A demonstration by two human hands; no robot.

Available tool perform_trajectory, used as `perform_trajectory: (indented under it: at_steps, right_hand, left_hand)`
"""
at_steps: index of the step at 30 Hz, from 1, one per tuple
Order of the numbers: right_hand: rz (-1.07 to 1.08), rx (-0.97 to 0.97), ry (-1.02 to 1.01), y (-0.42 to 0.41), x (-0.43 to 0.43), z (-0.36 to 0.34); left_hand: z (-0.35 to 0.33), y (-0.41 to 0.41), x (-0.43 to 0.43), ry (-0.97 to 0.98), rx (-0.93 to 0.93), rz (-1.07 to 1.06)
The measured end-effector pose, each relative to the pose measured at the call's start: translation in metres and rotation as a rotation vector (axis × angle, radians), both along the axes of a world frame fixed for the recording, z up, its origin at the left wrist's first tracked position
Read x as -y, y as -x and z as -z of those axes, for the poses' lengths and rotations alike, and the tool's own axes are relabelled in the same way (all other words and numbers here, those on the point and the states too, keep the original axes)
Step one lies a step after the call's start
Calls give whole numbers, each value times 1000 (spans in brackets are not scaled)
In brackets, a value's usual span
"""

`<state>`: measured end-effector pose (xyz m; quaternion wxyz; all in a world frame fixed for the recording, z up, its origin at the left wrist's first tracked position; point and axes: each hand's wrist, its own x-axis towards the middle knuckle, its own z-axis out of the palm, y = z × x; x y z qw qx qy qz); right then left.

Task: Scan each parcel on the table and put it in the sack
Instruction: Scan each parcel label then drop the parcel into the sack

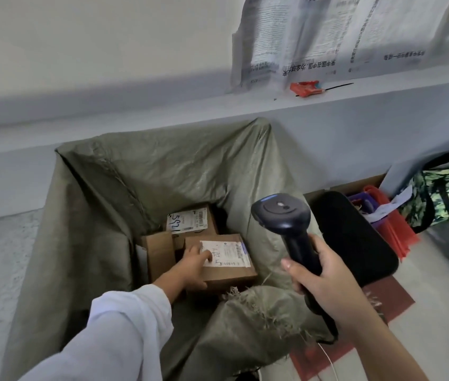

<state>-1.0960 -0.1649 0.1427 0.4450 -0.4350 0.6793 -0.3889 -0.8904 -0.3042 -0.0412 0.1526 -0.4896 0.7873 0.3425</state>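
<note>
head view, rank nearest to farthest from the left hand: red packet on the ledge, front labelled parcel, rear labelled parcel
1. front labelled parcel, in the sack, gripped by the left hand
2. rear labelled parcel, just behind it, deeper in the sack
3. red packet, up on the ledge, to the right

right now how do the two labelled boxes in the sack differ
The near box is gripped by the left hand; the far box lies untouched. The near box sits in front, the far box partly hidden behind it. Both are brown cardboard with white labels, in the sack.
</note>
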Motion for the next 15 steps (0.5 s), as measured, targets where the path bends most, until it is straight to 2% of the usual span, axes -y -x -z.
perform_trajectory:
  at_steps: [7, 15]
  right_hand:
    - [26, -4, -44, -5, 2, 7]
    - [-22, 21, -21, -5, -10, 10]
  left_hand:
    - [28, -10, -30, 128, -22, -34]
    - [18, -9, -28, -15, 61, -32]
